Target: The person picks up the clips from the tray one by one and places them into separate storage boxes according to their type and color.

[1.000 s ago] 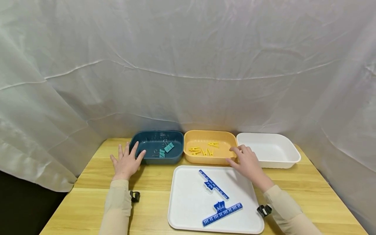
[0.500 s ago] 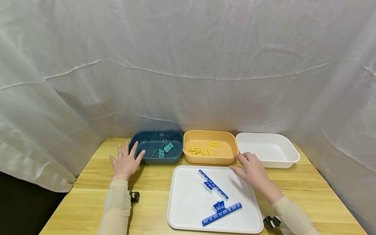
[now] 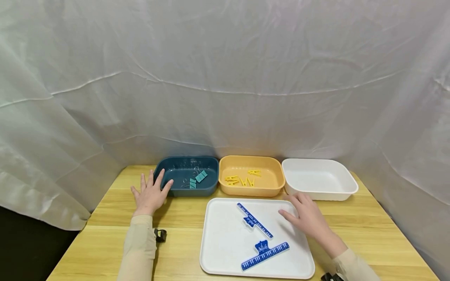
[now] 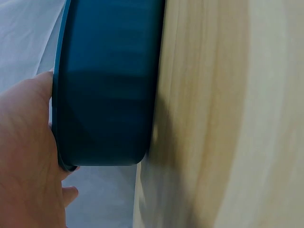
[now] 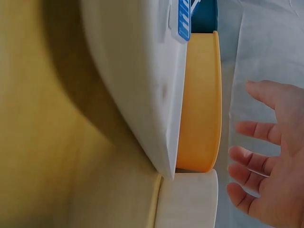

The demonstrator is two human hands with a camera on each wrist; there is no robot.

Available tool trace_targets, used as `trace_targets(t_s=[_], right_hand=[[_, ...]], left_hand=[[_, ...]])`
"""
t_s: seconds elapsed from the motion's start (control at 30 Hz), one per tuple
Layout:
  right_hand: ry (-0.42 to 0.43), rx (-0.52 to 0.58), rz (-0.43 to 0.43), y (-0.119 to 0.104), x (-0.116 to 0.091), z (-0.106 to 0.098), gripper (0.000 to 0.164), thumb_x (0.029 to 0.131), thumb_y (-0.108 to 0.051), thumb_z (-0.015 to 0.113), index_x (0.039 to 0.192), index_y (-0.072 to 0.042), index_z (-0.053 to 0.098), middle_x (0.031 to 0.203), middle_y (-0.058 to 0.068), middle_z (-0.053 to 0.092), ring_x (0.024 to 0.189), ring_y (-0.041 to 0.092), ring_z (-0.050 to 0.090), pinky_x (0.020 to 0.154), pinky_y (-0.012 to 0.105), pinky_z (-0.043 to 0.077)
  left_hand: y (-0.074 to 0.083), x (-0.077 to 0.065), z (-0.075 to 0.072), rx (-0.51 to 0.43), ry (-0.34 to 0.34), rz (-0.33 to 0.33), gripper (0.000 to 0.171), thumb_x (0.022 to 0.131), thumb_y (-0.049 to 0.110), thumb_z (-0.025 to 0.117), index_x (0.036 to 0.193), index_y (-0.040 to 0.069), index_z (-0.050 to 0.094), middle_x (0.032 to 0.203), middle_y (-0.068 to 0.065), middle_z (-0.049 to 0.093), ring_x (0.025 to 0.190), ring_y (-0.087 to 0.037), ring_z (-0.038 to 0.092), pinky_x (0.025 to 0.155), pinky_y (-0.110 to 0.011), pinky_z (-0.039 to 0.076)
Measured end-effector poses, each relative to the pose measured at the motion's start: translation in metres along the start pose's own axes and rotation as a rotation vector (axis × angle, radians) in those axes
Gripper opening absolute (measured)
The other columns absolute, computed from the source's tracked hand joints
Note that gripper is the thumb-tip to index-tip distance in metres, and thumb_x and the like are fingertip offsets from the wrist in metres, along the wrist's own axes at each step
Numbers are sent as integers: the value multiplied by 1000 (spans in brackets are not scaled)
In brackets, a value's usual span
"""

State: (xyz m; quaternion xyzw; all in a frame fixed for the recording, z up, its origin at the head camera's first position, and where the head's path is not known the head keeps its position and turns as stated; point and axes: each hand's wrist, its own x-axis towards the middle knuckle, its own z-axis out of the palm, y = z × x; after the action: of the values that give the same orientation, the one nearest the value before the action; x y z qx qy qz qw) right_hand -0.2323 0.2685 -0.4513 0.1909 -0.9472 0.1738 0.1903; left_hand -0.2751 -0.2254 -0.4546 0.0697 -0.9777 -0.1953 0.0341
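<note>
The left hand [image 3: 149,198], fingers spread, seems to touch the left end of the dark blue tub [image 3: 197,192]. The right hand [image 3: 309,216], grip loose and fingers lightly bent, hovers over the white tray [image 3: 221,242] near its far right corner; two blue clips [image 3: 265,256] lie on that tray.
</note>
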Motion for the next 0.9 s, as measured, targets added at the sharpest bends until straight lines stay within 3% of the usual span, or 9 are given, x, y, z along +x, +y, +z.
trace_targets(t_s=[0.2,0.43,0.63,0.9], right_hand=[[24,8,-43,1,-13,-1,35,79,-32,79,107,-14,70,95,2,58,86,17,51,73,36,42],[19,59,-95,1,-26,-5,31,77,-27,81,104,-16,70,98,-2,60,92,15,52,76,35,44],[-27,140,-129,1,-34,-6,29,78,-28,81,103,-20,70,103,-10,57,98,10,47,80,34,44],[-117,249,-198,5,-41,-4,31,74,-31,84,101,-25,71,103,-16,55,101,4,44,84,32,43]], left_hand=[[0,0,1,-4,2,-1,81,94,74,24,158,28,8,164,-20,-5,147,-48,-16,103,-79,-16],[-1,0,1,-14,2,-1,80,94,73,25,158,28,9,164,-20,-5,147,-49,-14,103,-79,-16],[-3,2,2,-22,6,1,75,98,65,32,158,28,9,164,-20,-5,147,-50,-14,103,-79,-16],[-3,1,2,-21,4,3,76,97,66,31,158,28,10,164,-20,-4,147,-50,-13,104,-80,-13]])
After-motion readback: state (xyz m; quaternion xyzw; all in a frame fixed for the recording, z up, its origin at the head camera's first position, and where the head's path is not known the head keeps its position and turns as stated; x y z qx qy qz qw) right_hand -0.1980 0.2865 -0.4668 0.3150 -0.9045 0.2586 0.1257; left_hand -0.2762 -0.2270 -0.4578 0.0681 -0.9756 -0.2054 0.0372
